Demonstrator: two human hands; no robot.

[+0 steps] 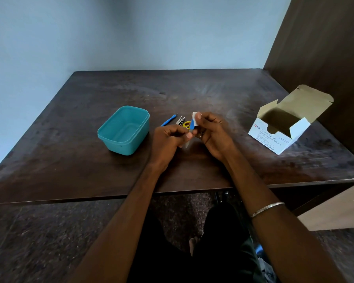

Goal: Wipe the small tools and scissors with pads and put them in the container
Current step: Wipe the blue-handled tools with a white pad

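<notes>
Because the small tool [192,126] I hold is thin, light and probably stiff, I think the left hand [168,139] should grip its pale lower end, as it pinches now. My right hand [211,131] pinches a white pad [195,119] around the blue upper part. Just behind lie yellow-handled scissors [186,124], metal tools [180,120] and a blue-handled pick [169,120]. Left of these stands the teal container [124,129].

we see container [124,130] on table [90,170], left of both hands | left hand [168,139] just beside right hand [213,133] at centre | tools [180,121] on table behind hands | box [284,127] far right, near wall [325,48]
</notes>
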